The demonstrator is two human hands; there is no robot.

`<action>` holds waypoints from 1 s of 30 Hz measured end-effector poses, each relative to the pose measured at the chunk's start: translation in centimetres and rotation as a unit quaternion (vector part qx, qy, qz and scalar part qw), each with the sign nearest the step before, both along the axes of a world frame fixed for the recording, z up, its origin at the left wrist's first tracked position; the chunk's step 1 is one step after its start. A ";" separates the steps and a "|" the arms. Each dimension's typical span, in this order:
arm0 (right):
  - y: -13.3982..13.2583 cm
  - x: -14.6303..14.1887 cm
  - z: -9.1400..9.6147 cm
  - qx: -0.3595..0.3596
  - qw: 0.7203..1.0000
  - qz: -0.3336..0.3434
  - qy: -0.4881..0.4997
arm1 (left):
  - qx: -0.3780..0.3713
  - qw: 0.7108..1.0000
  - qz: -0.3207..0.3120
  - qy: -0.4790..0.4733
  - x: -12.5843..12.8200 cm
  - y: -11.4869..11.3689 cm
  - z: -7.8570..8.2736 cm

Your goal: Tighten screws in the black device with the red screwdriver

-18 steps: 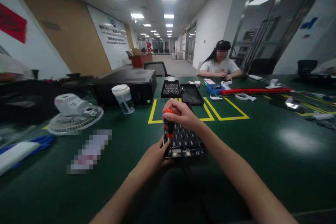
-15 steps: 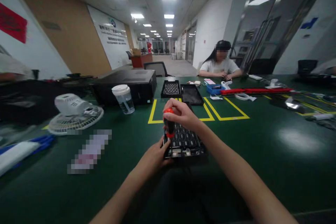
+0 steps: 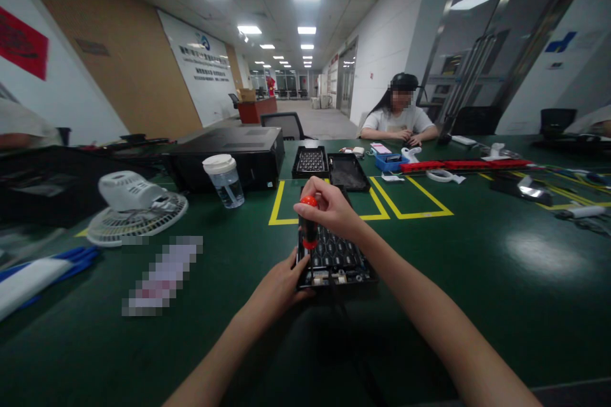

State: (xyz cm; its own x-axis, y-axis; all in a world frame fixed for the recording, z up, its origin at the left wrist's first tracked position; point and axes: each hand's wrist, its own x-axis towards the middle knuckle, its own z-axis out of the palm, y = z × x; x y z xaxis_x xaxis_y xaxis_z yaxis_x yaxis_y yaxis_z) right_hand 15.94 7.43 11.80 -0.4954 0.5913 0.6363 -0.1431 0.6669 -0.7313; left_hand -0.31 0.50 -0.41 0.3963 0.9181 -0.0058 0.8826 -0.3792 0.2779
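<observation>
My right hand (image 3: pixel 333 206) is closed round the red-and-black handle of a screwdriver (image 3: pixel 310 229), held upright. Its shaft points down at the near left corner of an open black case (image 3: pixel 367 278). Rows of round black cells (image 3: pixel 337 248) fill the case, and a strip of small light-coloured parts (image 3: pixel 329 277) runs along its near end. My left hand (image 3: pixel 285 280) grips the case's left side, thumb along the rim near the screwdriver's shaft; its other fingers are partly hidden. Where the screwdriver's tip meets the case is too small to make out.
Beyond the case lie a second black case with cells (image 3: pixel 310 161) and a black lid (image 3: pixel 349 172). To the left stand a lidded cup (image 3: pixel 224 181), a white fan (image 3: pixel 136 210) and a large black box (image 3: pixel 229 146). A person (image 3: pixel 401 114) sits across the green table (image 3: pixel 477 280).
My right hand has turned slightly on the screwdriver's handle, its fingers shifting a little to the left. The left hand and the case stay in place.
</observation>
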 end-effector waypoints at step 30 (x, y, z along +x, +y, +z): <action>-2.0 -1.2 -0.2 0.141 0.940 -0.308 -0.026 | -0.005 1.000 0.003 0.008 0.0 -0.1 0.1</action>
